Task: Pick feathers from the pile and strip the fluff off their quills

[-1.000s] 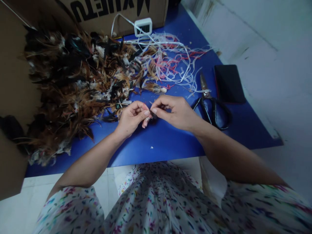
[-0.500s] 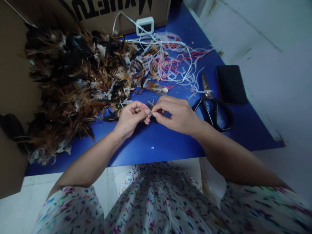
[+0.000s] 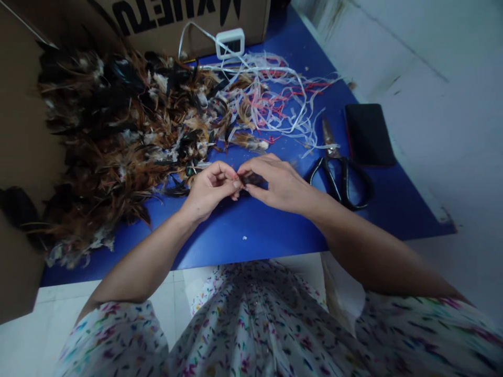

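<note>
My left hand (image 3: pixel 210 189) is closed, with thumb and forefinger pinching the end of a small feather (image 3: pixel 254 179). The dark part of that feather shows in the gap under my right hand, and its pinched end is mostly hidden. My right hand (image 3: pixel 277 183) arches close against the left fingertips, its thumb and forefinger apart. To the left of my hands lies a large heap of brown, black and white feathers (image 3: pixel 129 131). A loose brown feather tuft (image 3: pixel 249 141) rests just beyond my fingers.
Tangled white and red strings (image 3: pixel 283 99) lie behind my hands. Black-handled scissors (image 3: pixel 343 175) and a dark phone (image 3: pixel 370 135) sit to the right on the blue table (image 3: pixel 220 246). At the back stand a white digital timer (image 3: pixel 230 44) and a cardboard box (image 3: pixel 176 36).
My right thumb and forefinger have parted from their pinch, and the right hand has shifted slightly left. The feather tip no longer sticks up between my hands. My left hand stays pinched.
</note>
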`<state>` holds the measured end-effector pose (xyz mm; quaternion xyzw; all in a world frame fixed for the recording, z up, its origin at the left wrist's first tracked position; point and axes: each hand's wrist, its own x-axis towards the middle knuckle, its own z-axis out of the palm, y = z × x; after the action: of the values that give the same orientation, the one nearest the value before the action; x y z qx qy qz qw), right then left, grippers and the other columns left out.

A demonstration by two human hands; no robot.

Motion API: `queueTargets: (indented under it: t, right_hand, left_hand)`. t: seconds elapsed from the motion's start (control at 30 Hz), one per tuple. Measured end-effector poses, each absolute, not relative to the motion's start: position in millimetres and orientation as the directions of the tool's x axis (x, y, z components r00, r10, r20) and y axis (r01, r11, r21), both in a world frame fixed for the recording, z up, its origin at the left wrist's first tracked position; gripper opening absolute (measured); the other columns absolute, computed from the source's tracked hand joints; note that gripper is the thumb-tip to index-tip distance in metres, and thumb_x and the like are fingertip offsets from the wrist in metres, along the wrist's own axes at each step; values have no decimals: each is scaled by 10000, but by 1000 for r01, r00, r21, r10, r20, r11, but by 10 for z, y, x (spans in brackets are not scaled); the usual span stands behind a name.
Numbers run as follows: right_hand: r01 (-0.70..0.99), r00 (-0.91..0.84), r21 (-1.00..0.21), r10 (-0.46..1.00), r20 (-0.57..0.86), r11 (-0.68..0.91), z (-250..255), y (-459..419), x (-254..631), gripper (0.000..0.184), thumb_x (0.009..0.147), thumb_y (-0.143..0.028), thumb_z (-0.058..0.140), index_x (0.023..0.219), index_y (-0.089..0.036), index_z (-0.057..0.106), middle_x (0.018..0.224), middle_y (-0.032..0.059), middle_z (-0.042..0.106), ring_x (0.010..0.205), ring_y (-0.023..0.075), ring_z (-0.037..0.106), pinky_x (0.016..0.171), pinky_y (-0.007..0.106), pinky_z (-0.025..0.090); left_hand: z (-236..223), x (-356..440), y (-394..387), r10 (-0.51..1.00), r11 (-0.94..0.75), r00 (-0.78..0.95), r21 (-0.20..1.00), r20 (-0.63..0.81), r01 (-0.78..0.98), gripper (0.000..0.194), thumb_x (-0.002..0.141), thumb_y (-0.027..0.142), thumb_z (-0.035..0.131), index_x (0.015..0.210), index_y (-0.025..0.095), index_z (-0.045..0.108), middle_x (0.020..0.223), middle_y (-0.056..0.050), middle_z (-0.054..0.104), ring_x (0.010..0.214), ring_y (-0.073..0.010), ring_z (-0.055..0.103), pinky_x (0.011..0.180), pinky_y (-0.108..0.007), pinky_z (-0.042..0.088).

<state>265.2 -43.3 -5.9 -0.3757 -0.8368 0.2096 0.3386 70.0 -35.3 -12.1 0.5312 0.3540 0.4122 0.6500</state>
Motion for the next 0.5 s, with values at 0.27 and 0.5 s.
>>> queueTargets:
  t: [0.27, 0.5]
  right_hand:
    - [450, -438, -690, 813, 383, 567, -33, -474, 2633, 172, 826, -112, 599, 959, -211, 647, 891, 18, 719, 803, 159, 652, 768, 298, 483]
    - [435, -338, -752, 864, 373, 495, -16, -514, 2576, 116, 816, -137, 604, 899, -209, 640, 834, 3, 699, 732, 135, 630, 708, 280, 492]
  left_hand:
    - [-145, 706, -362, 943, -142, 297, 989, 148, -41, 298, 745, 353, 819, 798, 182, 580, 656, 29, 646, 546, -91, 627, 555, -219, 536]
    - [-165, 736, -379, 963, -200, 191, 979, 190, 32, 270, 741, 315, 804, 779, 193, 566, 660, 36, 656, 561, -112, 656, 572, -243, 564]
